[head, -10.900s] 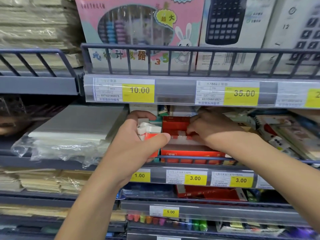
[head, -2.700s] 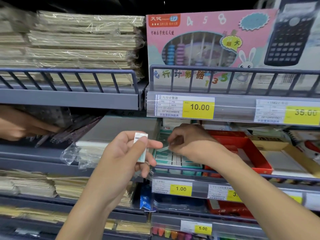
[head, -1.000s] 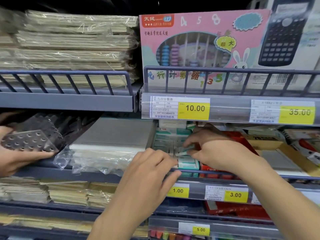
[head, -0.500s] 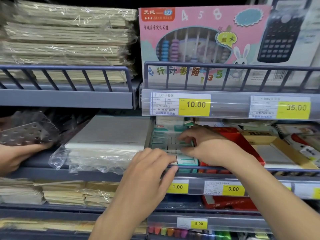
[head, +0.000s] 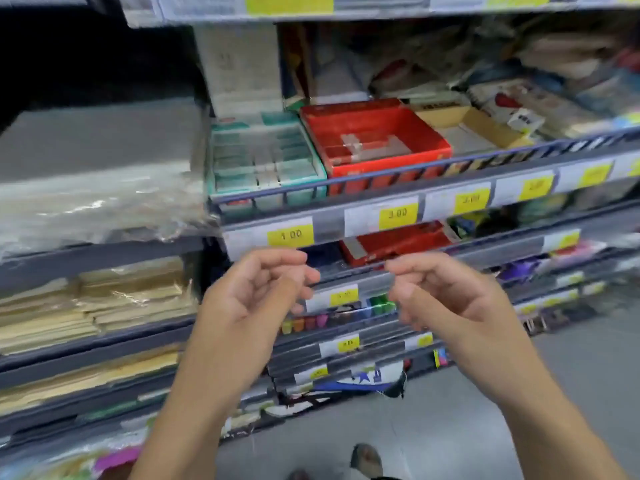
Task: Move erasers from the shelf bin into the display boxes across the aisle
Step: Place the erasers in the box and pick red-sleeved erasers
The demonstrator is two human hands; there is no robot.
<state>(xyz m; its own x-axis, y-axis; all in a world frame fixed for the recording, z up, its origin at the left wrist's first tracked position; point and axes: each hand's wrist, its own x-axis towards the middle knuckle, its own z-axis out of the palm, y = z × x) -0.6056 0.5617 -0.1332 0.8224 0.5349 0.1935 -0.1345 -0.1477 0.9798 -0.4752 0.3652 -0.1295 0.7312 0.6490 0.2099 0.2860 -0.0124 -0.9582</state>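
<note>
Teal box brims with erasers, red box holds few; both hands loosely curled, holding nothing.

teal box, erasers packed inside

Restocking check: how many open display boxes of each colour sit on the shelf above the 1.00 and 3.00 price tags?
Teal box: 1
Red box: 1
Tan cardboard box: 1
Total: 3

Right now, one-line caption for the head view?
Both hands, left and right, loosely curled below the teal eraser box.
</note>
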